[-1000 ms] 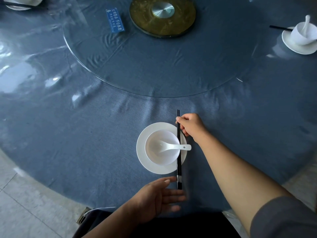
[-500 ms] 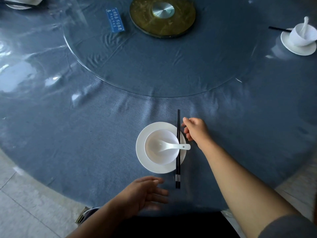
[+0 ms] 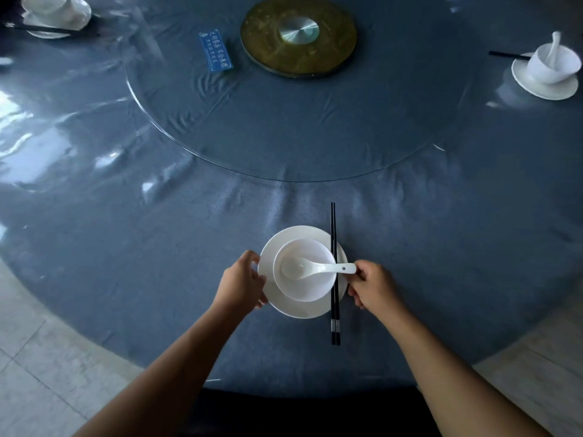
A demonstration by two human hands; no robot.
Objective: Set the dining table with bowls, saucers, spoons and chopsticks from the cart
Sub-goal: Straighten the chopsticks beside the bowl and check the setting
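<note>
Near place looks complete: spoon [image 3: 318, 268] in bowl [image 3: 310, 291] on saucer [image 3: 293, 310], chopsticks [image 3: 335, 326] over its R rim; L hand [image 3: 243, 280] & R hand [image 3: 373, 290] grips pinch saucer edges, prob. final centring; far-L setting [image 3: 53, 17] & far-R setting [image 3: 549, 74] done.

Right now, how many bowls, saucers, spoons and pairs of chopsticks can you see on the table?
Bowls: 3
Saucers: 3
Spoons: 2 (any in the far-left bowl cannot be seen)
Chopstick pairs: 3
Total: 11

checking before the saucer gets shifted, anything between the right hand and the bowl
Yes: the chopsticks lie across the saucer's right rim, between the right hand and the bowl, under the spoon handle.
</note>
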